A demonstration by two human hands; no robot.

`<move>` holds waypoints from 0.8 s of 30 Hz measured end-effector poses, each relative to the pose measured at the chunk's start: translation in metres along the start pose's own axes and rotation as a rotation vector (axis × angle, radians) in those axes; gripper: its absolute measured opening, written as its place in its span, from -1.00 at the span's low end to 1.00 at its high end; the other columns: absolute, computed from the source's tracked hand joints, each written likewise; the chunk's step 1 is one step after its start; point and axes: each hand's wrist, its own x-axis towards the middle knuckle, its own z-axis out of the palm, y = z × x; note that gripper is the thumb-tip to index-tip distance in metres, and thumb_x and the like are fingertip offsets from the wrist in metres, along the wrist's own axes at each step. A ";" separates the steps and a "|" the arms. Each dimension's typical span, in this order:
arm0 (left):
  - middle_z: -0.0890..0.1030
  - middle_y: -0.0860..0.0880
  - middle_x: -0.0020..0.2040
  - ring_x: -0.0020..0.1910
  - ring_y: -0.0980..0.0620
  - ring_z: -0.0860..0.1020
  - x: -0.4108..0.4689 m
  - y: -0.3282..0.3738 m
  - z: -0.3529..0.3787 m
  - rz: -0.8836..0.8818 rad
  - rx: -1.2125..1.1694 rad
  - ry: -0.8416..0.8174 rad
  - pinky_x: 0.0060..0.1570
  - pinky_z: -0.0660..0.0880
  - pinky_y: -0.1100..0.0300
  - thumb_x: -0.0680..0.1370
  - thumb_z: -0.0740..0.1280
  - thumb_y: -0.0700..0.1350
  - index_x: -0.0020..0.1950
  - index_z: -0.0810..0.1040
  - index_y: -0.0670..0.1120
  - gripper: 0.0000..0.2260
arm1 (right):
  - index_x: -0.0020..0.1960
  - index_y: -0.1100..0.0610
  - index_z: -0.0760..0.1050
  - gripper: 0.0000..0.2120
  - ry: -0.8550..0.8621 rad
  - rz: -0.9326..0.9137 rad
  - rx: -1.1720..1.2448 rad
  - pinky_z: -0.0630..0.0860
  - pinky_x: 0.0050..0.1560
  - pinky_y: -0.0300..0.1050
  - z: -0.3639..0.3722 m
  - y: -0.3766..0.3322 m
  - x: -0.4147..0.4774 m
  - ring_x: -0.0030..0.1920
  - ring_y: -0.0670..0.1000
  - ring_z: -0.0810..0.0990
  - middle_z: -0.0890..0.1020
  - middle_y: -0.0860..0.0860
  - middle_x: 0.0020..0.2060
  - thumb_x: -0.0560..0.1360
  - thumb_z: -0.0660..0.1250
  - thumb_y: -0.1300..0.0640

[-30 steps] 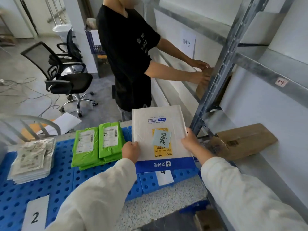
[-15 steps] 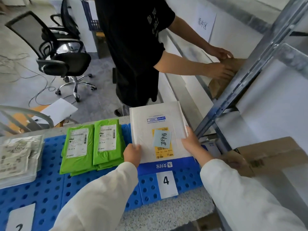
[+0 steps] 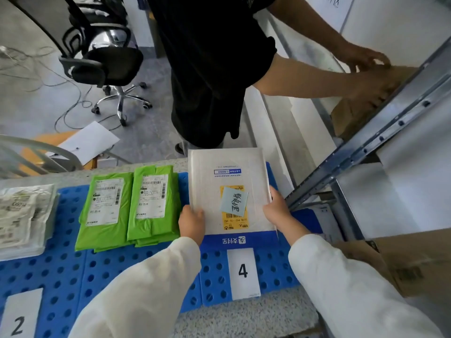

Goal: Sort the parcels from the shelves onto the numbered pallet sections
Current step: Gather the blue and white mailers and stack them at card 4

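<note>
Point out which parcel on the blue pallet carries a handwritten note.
The white padded envelope held by both hands above the 4 card: a pale blue handwritten slip lies on its yellow label. The green parcels show only printed labels.

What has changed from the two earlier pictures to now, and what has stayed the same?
The camera tilted further down. The white mailer came lower, toward the blue pallet beyond the 4 label. The left hand and right hand still grip its sides. The green parcels did not move. The person in black still handles a cardboard box on the shelf.
</note>
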 end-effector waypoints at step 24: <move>0.42 -0.22 0.29 0.28 -0.19 0.41 0.010 -0.003 -0.001 0.134 0.206 -0.011 0.30 0.37 -0.05 0.53 0.23 -0.35 0.40 0.27 -0.24 -0.56 | 0.41 0.13 0.30 -0.59 -0.001 -0.035 -0.208 0.43 0.29 0.14 0.018 -0.013 0.021 0.30 0.16 0.42 0.44 0.12 0.30 0.57 0.16 0.28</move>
